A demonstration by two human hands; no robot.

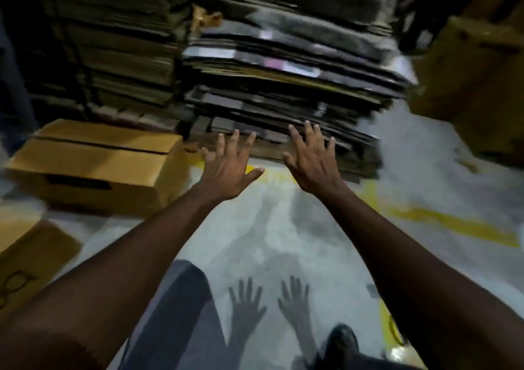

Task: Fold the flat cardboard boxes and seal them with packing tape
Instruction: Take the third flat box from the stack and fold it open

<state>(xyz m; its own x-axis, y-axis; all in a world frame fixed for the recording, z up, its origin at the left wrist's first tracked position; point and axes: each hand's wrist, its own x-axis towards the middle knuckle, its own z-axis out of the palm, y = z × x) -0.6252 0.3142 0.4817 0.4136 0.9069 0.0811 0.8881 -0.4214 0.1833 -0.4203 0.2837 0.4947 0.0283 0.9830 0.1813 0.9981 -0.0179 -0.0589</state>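
Left hand (231, 162): stretching forward, palm down, fingers spread wide, holding nothing
Right hand (310, 160): stretching forward just beside the left, fingers spread, holding nothing
Flat cardboard boxes (283, 91): lying stacked directly ahead of both hands; blur is hiding whether the fingertips are touching them
Folded box (93, 165): sitting on the floor (283, 228) left of the stack, flaps closed
Yellow line (453, 225): running across the floor at right

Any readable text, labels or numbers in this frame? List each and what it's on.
None can be read; the whole frame is motion-blurred.
Pale labels on the flat cardboard stack: too blurred to read.
Dark print on the cardboard piece at lower left: too blurred to read.
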